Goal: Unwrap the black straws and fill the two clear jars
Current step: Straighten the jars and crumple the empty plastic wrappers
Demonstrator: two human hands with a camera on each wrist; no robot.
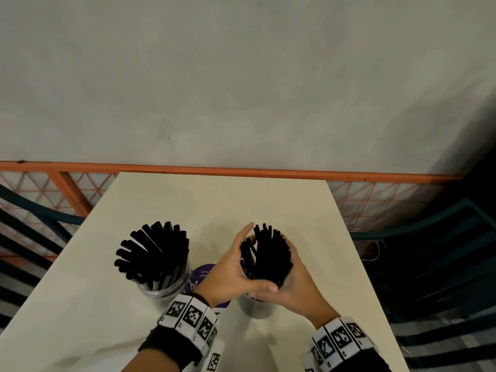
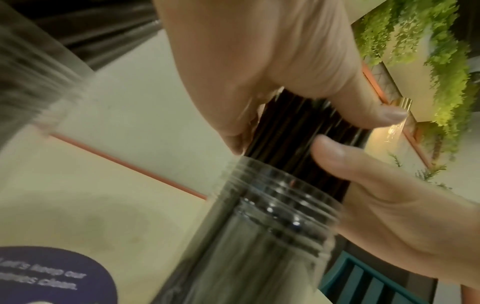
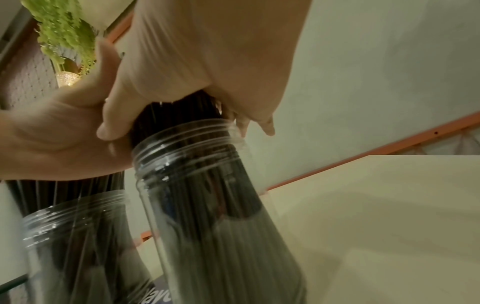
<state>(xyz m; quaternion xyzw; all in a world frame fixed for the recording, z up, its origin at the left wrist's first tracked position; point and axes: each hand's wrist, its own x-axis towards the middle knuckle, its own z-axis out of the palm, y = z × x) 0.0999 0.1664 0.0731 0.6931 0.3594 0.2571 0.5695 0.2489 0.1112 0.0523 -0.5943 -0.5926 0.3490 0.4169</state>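
left hand [image 1: 228,272], right hand [image 1: 292,280], cupping straws [image 1: 268,253]

white wristbands [image 1: 191,317] printed with black square markers (one per wrist) over black cuffs [image 1: 171,347].

Two clear jars on the table [image 1: 220,200]: left jar [image 1: 163,287], right jar [image 1: 256,307]. Two bundles of black straws, one per jar: left bundle [image 1: 153,253], right bundle [image 1: 271,253]; single straws too many and too crowded to count. Two hands: left hand [image 1: 230,272], right hand [image 1: 298,285]; one round purple sticker [image 1: 202,275].

dim, wrist views motion-blurred
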